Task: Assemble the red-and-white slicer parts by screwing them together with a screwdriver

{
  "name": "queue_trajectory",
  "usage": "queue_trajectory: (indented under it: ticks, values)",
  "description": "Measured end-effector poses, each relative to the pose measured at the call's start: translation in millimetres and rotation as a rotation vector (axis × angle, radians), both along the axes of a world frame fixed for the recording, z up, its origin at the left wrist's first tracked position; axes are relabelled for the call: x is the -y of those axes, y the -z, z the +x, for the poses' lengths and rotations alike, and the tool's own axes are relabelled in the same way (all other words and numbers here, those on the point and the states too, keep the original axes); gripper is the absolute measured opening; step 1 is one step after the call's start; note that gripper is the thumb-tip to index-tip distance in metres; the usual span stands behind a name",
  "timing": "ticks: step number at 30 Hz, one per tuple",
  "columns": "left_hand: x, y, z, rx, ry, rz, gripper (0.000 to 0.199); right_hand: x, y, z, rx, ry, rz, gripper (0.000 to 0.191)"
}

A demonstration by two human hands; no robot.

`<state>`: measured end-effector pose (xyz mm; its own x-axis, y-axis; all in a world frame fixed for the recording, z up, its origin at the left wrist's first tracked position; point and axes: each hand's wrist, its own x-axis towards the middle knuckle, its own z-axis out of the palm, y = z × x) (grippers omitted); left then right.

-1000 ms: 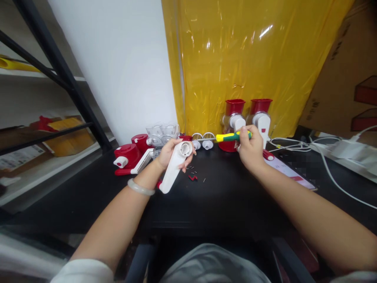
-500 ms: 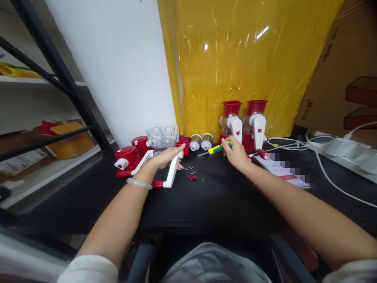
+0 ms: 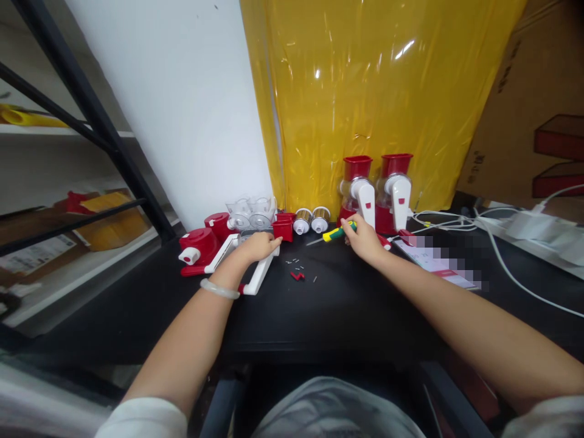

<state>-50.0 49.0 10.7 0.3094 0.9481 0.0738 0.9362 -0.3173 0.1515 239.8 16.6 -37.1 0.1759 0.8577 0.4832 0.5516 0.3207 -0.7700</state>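
Note:
My right hand [image 3: 365,239] is closed around the green and yellow handle of a screwdriver [image 3: 337,232], whose thin metal shaft points left, just above the table. My left hand [image 3: 261,246] is curled over the upper end of a white crank handle [image 3: 260,278]; its fingertips are hidden. The handle's red grip shows partly behind my wrist. Several small screws [image 3: 296,268] and a little red plastic piece [image 3: 298,277] lie on the black table between my hands. A second white crank handle [image 3: 222,253] is to the left of my left hand.
Red grater bases [image 3: 199,246], clear plastic hoppers [image 3: 249,213], red hoppers [image 3: 283,229] and two grater drums [image 3: 320,220] line the back. Two assembled rotary graters [image 3: 398,194] stand behind my right hand. A phone [image 3: 433,263], white cables [image 3: 440,220] and a power strip [image 3: 538,234] are at right.
My left hand's fingers have drawn in over the crank handle's end, and the thumb is now lower. The handle has shifted slightly down. My right hand stays nearly still with the screwdriver.

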Motion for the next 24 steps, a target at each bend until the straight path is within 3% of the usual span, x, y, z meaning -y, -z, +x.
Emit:
queue_trajectory:
  ticks: [17,20,24]
  values:
    - [2,1.7,-1,-0.069,-0.036,0.030,0.046,-11,13.1,1,0.039,-0.032,-0.037,0.031]
    - [4,-12.5,-5,0.005,-0.024,0.097,0.048,-13,14.3,2,0.038,-0.007,-0.046,0.030]
    - [-4,-52.0,-18,0.154,-0.103,0.376,0.048,-15,14.7,3,0.067,-0.008,-0.059,0.027]
